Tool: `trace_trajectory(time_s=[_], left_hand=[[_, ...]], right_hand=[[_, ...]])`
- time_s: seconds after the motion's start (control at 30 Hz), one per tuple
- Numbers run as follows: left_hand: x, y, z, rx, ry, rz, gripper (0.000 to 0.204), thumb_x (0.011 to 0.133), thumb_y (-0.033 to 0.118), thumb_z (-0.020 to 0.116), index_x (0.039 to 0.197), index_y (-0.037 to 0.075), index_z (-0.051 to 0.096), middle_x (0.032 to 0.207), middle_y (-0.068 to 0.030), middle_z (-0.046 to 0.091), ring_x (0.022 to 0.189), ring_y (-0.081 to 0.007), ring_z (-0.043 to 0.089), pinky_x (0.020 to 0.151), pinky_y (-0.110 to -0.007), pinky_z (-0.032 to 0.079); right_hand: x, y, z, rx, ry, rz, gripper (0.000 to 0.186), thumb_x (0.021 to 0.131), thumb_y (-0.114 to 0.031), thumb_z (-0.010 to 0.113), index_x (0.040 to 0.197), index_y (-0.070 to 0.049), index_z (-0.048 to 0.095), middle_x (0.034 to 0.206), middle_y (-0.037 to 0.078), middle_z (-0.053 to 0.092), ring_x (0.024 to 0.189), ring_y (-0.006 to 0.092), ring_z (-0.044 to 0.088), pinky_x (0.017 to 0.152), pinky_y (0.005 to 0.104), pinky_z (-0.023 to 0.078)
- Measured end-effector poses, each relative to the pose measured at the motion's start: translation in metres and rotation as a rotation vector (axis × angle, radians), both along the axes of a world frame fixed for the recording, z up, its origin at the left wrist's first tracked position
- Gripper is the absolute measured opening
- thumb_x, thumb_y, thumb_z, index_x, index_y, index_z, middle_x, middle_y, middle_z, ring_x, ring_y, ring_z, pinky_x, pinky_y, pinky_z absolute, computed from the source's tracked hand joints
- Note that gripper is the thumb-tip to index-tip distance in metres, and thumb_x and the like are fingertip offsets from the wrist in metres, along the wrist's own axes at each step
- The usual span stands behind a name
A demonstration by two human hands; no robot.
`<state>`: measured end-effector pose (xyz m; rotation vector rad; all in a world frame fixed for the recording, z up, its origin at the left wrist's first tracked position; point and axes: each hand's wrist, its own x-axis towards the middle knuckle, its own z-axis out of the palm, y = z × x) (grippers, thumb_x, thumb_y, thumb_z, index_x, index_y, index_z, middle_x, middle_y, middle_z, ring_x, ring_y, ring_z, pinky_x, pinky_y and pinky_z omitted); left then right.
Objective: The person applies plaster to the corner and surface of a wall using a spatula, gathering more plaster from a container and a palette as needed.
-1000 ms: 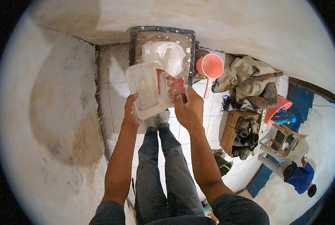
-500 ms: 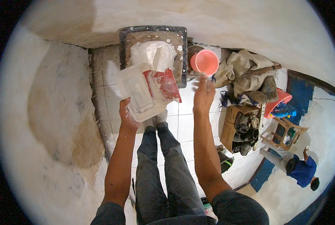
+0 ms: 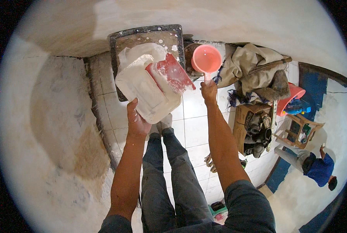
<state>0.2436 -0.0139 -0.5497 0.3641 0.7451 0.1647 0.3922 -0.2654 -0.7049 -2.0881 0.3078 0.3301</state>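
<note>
My left hand (image 3: 138, 118) grips the near edge of a white plastic tub (image 3: 142, 93) smeared with white paste, thumb along its side. A red plastic scraper (image 3: 171, 72), coated in the same paste, lies across the tub's right side. Behind, a white plastic bag (image 3: 152, 49) is partly hidden by the tub. My right hand (image 3: 209, 92) is closed round the short handle of a pink water dipper (image 3: 207, 58), off to the right of the tub. The dipper's mouth faces up; whether it holds liquid is hard to make out.
A dark-rimmed, paint-spotted table (image 3: 121, 37) stands against the far wall. To the right lie crumpled beige sacks (image 3: 251, 64), a cardboard box (image 3: 241, 128) of dark items and a wooden stool (image 3: 299, 132). Another person (image 3: 317, 169) in blue is at the right wall.
My right hand, blurred by the dipper before, now shows plainly gripping its handle. The tub and scraper have tilted and shifted slightly. The whole view has turned a little.
</note>
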Motion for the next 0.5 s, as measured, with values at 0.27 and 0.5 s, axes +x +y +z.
trace_trajectory(time_s=[0.27,0.5], left_hand=[[0.021,-0.014,-0.011,0.022,-0.011,0.09,0.066,0.085,0.036,0.06,0.139,0.01,0.034,0.137,-0.0073,0.046,0.126,-0.0277,0.045,0.106,-0.047,0.037],[0.031,-0.034,-0.013,-0.037,-0.07,0.049,0.054,0.086,0.028,0.062,0.132,0.011,0.041,0.135,-0.0044,0.048,0.124,-0.0213,0.046,0.104,-0.044,0.039]], right_hand=[[-0.051,0.005,0.121,0.196,0.043,-0.034,0.018,0.085,-0.011,0.059,0.088,0.005,0.051,0.075,0.012,0.059,0.065,0.0175,0.06,0.059,0.0295,0.049],[-0.11,0.003,0.199,0.459,-0.008,-0.044,0.028,0.092,-0.022,0.059,0.097,0.004,0.049,0.085,0.009,0.057,0.074,0.0166,0.059,0.073,0.034,0.053]])
